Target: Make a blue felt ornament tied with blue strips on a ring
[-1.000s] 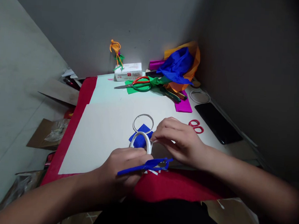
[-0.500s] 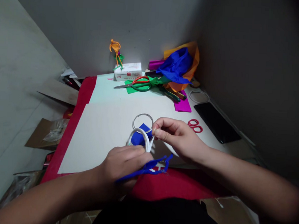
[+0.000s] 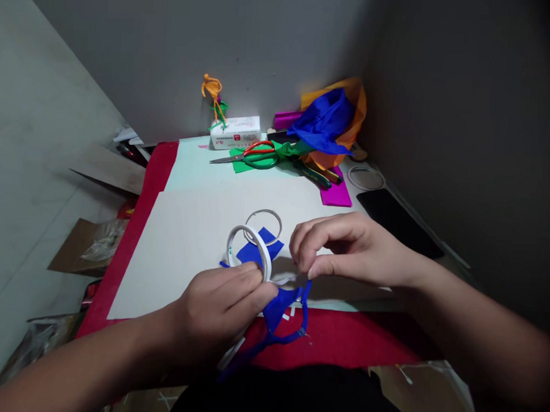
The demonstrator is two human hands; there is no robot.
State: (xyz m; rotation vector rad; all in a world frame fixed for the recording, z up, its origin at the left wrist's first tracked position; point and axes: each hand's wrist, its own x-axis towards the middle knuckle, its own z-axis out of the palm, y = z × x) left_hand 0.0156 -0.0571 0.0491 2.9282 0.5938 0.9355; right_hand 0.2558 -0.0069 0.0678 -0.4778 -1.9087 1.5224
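My left hand (image 3: 225, 302) is closed around a roll of white tape (image 3: 266, 255) and a blue paper-wrapped wire figure (image 3: 303, 316) with a loop and thin limbs. The roll stands tilted above my fingers. A short, blurred strip of white tape (image 3: 283, 278) runs from it toward my right hand (image 3: 342, 247). My right thumb and fingers are pinched at that strip's far end, just above a tip of the blue figure; whether they touch that tip is unclear. Beyond the roll, a piece of blue paper (image 3: 259, 250) lies on the white board, with another thin tape ring (image 3: 281, 222) over its edge.
White board (image 3: 184, 238) covers a red cloth (image 3: 341, 334). Large scissors (image 3: 250, 155), pliers (image 3: 316, 176), and crumpled blue paper (image 3: 324, 122) lie at the back. An orange figure (image 3: 212, 89) stands by a white box (image 3: 236, 132). A black phone (image 3: 395, 219) lies right.
My right hand has moved right and slightly down, now covering the small red scissors. The roll has tilted left, and the blue figure has swung, showing more of its loop.
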